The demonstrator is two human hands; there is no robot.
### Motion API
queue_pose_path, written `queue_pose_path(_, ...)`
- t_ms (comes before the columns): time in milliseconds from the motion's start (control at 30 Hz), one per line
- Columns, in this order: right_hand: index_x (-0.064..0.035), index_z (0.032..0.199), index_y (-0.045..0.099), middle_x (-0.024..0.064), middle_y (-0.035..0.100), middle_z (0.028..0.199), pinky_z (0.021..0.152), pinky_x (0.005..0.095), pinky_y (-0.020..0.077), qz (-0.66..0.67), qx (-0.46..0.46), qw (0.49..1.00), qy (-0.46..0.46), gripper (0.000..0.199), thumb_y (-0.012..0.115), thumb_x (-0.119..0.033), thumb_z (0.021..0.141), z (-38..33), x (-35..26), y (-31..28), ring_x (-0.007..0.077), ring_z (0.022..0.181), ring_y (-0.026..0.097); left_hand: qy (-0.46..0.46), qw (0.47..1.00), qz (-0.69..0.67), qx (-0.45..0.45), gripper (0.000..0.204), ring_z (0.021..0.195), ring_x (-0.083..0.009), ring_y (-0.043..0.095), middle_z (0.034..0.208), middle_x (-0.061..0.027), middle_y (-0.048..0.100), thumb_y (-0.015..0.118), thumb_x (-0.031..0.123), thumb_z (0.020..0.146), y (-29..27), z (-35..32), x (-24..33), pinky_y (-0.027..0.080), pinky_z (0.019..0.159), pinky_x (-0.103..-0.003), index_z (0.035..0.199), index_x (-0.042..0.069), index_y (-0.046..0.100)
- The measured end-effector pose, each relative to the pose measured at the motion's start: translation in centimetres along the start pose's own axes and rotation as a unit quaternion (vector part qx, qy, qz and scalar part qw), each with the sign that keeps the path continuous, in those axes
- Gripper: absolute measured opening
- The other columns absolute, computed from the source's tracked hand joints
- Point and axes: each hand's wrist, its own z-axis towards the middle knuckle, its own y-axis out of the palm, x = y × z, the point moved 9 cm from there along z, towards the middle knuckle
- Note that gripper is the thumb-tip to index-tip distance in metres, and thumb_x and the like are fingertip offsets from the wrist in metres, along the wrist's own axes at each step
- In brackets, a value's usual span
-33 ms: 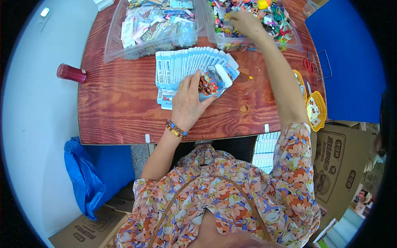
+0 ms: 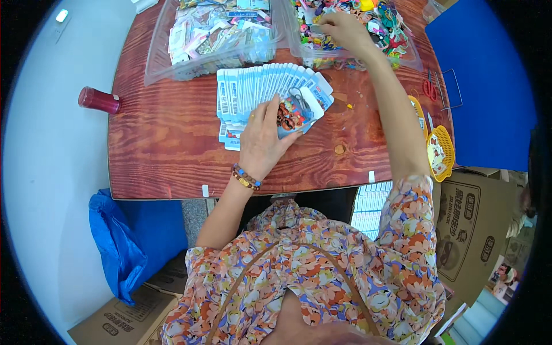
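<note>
At the far left of the table (image 2: 172,144) we see a red jar (image 2: 99,101), then a clear bin (image 2: 154,60) full of flat packets. Below that bin a fanned row of boxes (image 2: 248,95), blue and white, lies on the wood. Our left hand (image 2: 260,138) grips one small box (image 2: 291,116) against the row's right end, thumb below and fingers along its side; its top end looks open. Up and to the right, well apart from that box, our right hand (image 2: 349,35) is over a second bin (image 2: 415,62) of mixed trinkets (image 2: 397,35), fingers bent together; we cannot tell whether they pinch a piece. We judge the step in hand to be picking a trinket while the box is steadied; the next move seems to call for freeing one piece cleanly from its neighbours. Farther right lie red scissors (image 2: 429,90) and a yellow basket (image 2: 450,159).
</note>
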Motion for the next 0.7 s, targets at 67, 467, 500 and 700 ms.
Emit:
queue_pose_path(67, -0.0048, 0.095, 0.071, 0.0103, 0.068, 0.075, 0.062, 0.0357, 0.0500, 0.203, -0.018, 0.979, -0.019, 0.019, 0.066, -0.021, 0.086, -3.8, -3.6, -1.0, 0.0222, 0.067, 0.067, -0.001, 1.000, 0.010, -0.001, 0.082, 0.107, -0.0336, 0.058, 0.118, -0.0153, 0.057, 0.085, 0.028, 0.070, 0.2, 0.2, -0.3, 0.053, 0.085, -0.041, 0.138, 0.001, 0.046)
queue_pose_path(467, 0.0009, 0.095, 0.072, 0.0003, 0.064, 0.071, 0.054, 0.0224, 0.0420, 0.197, -0.019, 0.980, 0.020, 0.013, 0.068, -0.010, 0.090, -16.5, -8.2, 0.2, 0.0036, 0.062, 0.054, -0.009, 0.999, -0.043, -0.019, 0.079, 0.102, -0.0351, 0.061, 0.114, -0.0180, 0.058, 0.082, 0.032, 0.075, 1.1, -0.6, 1.3, 0.054, 0.082, -0.043, 0.136, -0.003, 0.046)
queue_pose_path(500, 0.0010, 0.096, 0.072, 0.0014, 0.065, 0.071, 0.055, 0.0233, 0.0426, 0.164, -0.021, 0.986, 0.012, 0.013, 0.068, -0.010, 0.089, -16.8, -8.1, 0.5, 0.0048, 0.062, 0.055, -0.006, 0.999, -0.044, -0.022, 0.079, 0.102, -0.0351, 0.061, 0.114, -0.0180, 0.058, 0.082, 0.032, 0.075, 1.4, -0.5, 1.8, 0.054, 0.082, -0.043, 0.136, -0.003, 0.046)
queue_pose_path(700, -0.0015, 0.104, 0.069, 0.0076, 0.067, 0.074, 0.056, 0.0300, 0.0488, 0.014, -0.006, 1.000, -0.024, 0.017, 0.062, -0.012, 0.092, -17.5, -8.9, 0.6, 0.0123, 0.064, 0.063, 0.034, 0.998, -0.044, -0.030, 0.080, 0.101, -0.0342, 0.062, 0.114, -0.0187, 0.059, 0.085, 0.029, 0.073, 2.4, -0.5, 3.7, 0.052, 0.085, -0.041, 0.136, -0.004, 0.048)
